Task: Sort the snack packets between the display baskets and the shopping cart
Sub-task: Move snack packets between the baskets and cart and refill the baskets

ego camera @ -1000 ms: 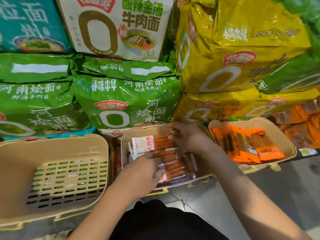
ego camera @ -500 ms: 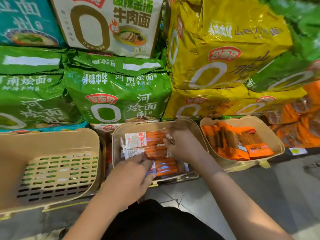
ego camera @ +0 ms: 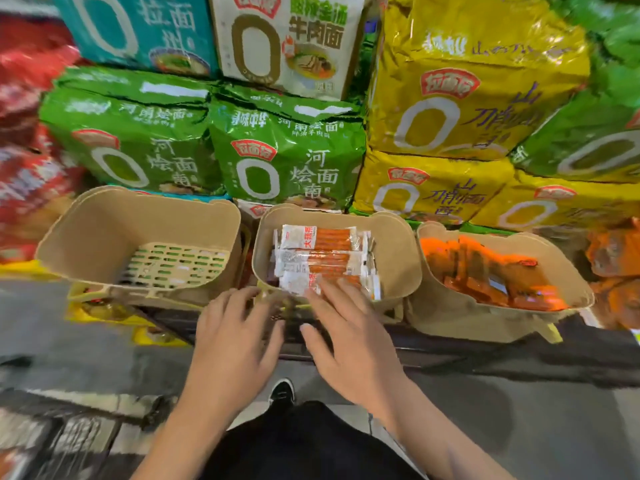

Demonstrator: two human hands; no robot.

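Snack packets (ego camera: 320, 259) — lowest seemingly half-hidden.

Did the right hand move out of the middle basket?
Yes. The right hand has pulled back toward the person, out to the near rim of the middle basket; only its fingertips now reach over the sausage packets.

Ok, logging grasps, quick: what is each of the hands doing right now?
Left hand: open, fingers spread, holding nothing.
Right hand: open, straight fingers over the sausage packets, holding nothing.
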